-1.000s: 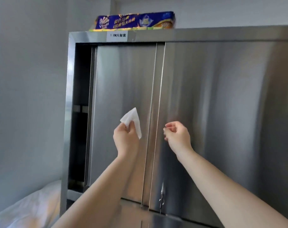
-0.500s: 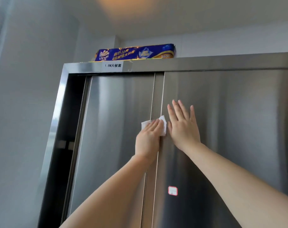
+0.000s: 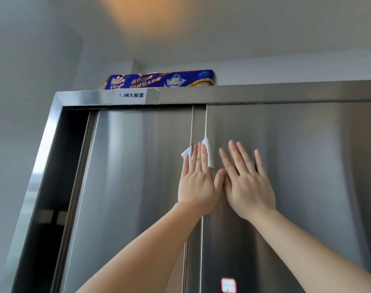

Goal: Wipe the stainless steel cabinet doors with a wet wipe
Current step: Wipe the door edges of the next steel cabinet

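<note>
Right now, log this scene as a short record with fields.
left hand: flat, fingers pressing the wipe on the seam between the doors
right hand: flat, bare, on the right door
left door: slid partly right, dark gap at the left
cabinet top: blue pack
label: on top rail
sticker: low on right door

The wet wipe (image 3: pixel 208 154) is a small white sheet, crumpled and folded, pressed flat against the cabinet doors (image 3: pixel 138 187) right at their central seam, in the upper half. The doors are brushed stainless steel, upright and streaked with reflections; the left one is slid inward from the cabinet's left edge.
</note>
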Motion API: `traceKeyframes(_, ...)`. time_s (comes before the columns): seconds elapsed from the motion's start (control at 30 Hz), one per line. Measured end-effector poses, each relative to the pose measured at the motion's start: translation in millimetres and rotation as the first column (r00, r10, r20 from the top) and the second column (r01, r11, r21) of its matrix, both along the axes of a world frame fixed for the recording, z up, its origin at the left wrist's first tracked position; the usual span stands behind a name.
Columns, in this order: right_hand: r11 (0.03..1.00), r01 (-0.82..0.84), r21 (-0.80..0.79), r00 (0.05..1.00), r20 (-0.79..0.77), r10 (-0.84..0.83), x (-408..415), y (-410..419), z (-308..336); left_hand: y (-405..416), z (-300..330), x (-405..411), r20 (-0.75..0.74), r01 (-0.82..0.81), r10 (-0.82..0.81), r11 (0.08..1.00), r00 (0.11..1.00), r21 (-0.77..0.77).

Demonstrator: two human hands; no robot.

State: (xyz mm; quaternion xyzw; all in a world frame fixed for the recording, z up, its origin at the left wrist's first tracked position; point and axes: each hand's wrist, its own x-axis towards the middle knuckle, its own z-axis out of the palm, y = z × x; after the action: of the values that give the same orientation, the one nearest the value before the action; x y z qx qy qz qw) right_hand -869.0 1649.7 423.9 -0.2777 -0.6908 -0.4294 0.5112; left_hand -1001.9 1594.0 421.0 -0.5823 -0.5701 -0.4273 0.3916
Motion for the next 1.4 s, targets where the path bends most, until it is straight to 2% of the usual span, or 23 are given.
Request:
traceKeyframes(0.07,1.0,0.015,-0.021,0.997,-0.069,-0.016,-2,-1,-1,4,20,-2,-0.027,-0.02,0.02,1.0,0.999,0.002)
traceKeyframes(0.3,0.997,0.081,0.021,0.995,-0.064,-0.079,-2,-1,-2,9,96,-4,-0.074,-0.081,0.086,0.994,0.994,0.067)
traceKeyframes(0.5,0.993,0.111,0.025,0.992,-0.07,-0.109,-3,0,-2,10,82,-5,-0.102,-0.043,0.049,0.997,0.994,0.067)
traceKeyframes(0.63,0.996,0.091,-0.008,0.993,-0.07,-0.091,-4,2,-2,6,40,-7,-0.102,0.029,-0.023,0.998,0.995,0.055)
traceKeyframes(0.73,0.997,0.08,-0.018,0.992,-0.092,-0.082,-6,1,-3,4,20,-13,-0.164,0.042,-0.038,0.999,0.986,0.016)
traceKeyframes(0.9,0.995,0.1,-0.008,0.991,-0.087,-0.1,-5,0,-3,4,46,-19,-0.23,-0.005,0.01,1.0,0.973,0.02)
traceKeyframes(1.13,0.991,0.129,0.016,0.988,-0.089,-0.127,-6,1,-4,7,115,-15,-0.21,-0.055,0.059,0.998,0.976,0.024)
traceKeyframes(1.27,0.994,0.106,0.039,0.991,-0.083,-0.103,-5,1,-3,8,103,-10,-0.138,0.002,0.005,0.999,0.99,0.044)
traceKeyframes(1.4,1.0,0.002,0.017,0.999,-0.047,-0.001,-1,1,-3,5,58,-5,-0.089,0.023,-0.02,0.999,0.996,0.033)
